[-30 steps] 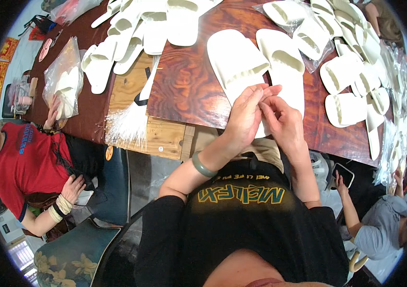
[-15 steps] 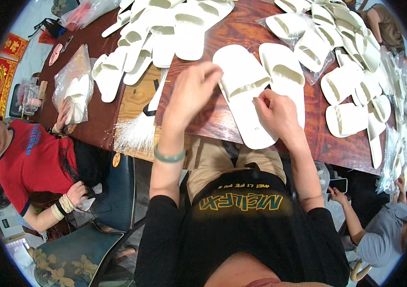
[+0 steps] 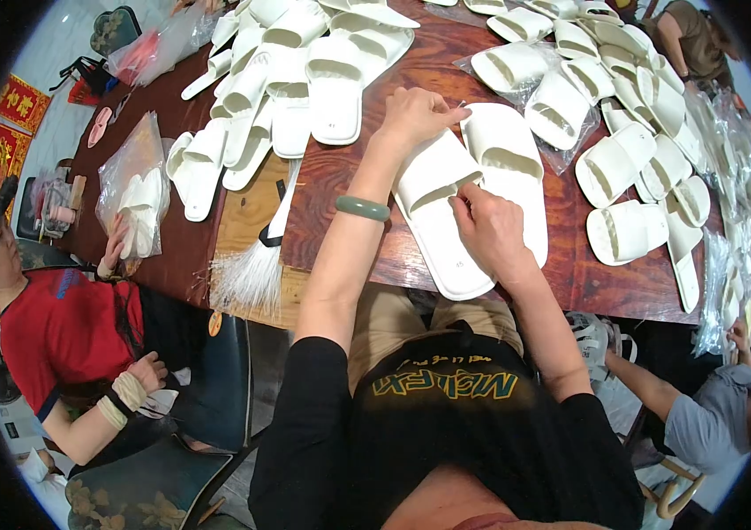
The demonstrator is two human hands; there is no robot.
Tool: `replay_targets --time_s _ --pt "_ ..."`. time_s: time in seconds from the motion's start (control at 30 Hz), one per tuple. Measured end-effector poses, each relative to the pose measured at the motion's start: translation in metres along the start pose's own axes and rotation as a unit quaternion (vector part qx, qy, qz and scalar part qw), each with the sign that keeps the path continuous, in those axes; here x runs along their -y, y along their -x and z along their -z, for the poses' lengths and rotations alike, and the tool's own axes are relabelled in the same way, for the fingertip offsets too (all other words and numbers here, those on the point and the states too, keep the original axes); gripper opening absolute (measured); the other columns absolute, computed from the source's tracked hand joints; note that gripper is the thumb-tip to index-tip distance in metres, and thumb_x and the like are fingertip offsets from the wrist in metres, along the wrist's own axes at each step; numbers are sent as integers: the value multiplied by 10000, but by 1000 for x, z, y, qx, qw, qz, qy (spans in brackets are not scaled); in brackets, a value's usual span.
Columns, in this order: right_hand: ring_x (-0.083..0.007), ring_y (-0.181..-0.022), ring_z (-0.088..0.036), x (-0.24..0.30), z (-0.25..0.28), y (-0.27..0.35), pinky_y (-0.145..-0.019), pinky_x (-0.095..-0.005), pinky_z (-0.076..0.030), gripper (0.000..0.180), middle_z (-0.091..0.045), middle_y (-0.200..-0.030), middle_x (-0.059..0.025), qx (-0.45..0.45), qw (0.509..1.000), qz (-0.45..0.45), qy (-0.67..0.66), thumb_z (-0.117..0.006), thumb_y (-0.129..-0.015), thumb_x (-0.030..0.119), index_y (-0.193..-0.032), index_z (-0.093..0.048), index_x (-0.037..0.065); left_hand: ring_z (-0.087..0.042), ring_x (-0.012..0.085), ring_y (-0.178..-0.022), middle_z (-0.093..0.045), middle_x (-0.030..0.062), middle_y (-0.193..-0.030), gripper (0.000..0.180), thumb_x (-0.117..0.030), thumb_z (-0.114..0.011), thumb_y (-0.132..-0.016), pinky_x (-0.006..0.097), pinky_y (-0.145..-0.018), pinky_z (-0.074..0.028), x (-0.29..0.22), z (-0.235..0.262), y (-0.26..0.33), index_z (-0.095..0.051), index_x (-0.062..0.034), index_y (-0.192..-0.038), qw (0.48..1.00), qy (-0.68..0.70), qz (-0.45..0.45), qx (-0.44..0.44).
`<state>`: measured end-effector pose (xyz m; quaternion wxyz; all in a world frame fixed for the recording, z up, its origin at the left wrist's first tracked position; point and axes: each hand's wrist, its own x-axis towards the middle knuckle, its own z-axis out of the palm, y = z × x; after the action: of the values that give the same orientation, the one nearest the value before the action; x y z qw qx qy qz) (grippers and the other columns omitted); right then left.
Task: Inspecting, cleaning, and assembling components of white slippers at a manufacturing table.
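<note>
A pair of white slide slippers lies in front of me at the table's near edge, toes pointing away. My left hand (image 3: 419,117) is closed in a pinch over the toe end, between the left slipper (image 3: 437,238) and the right slipper (image 3: 517,177). What it pinches is too small to make out. Resting by the strap opening of the left slipper, my right hand (image 3: 494,228) has its fingers curled together; anything inside them is hidden. A bundle of thin white plastic strands (image 3: 256,269), bound with a black band, lies to the left.
White slippers (image 3: 335,84) are heaped at the far left, and more slippers (image 3: 618,163) at the right, some in clear bags. A person in red (image 3: 75,327) sits at left, touching a bagged pair (image 3: 141,208). Another person (image 3: 720,406) sits at right.
My left hand has moved right and away from me, from beside the left slipper to the pair's toe end. The right hand stays by the strap. The view has shifted slightly.
</note>
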<state>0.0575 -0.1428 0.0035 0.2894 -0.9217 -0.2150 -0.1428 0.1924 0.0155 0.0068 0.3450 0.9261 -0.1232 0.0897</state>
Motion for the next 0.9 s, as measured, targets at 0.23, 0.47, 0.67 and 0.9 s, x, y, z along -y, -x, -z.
replay_targets --time_s 0.23,0.47,0.67,0.9 --pt "-281 -558 -599 -3 8 2 -518 -362 -458 119 -607 -630 -137 53 991 -83 -89 -598 -801 140 -792 -604 22 -609 309 -756 -661 111 -770 198 -291 -590 -784 424 -778 -422 6 -19 2 -711 -135 -794 996 74 -32 -25" --pt "-10 -579 -495 -32 69 12 -509 -165 -376 136 -594 -672 31 173 840 -277 -433 -642 -815 124 -850 -641 -8 -598 137 -765 -662 83 -823 207 -176 -553 -837 280 -719 -463 14 -17 3 -650 -5 -904 989 143 -31 8" --pt "1 -484 -399 -39 107 -14 -441 -181 -290 190 -543 -566 37 212 903 -226 -298 -636 -826 210 -829 -646 19 -552 103 -812 -621 17 -876 216 -174 -487 -914 239 -743 -439 -3 -15 -6 -619 -3 -915 958 253 -80 108" --pt "-110 -422 -504 -9 129 -24 -397 -262 -353 137 -511 -478 -38 139 990 38 7 -577 -871 170 -828 -585 40 -509 87 -752 -573 -11 -814 228 -218 -491 -926 231 -702 -417 -4 -27 -7 -601 -21 -891 946 290 -64 134"
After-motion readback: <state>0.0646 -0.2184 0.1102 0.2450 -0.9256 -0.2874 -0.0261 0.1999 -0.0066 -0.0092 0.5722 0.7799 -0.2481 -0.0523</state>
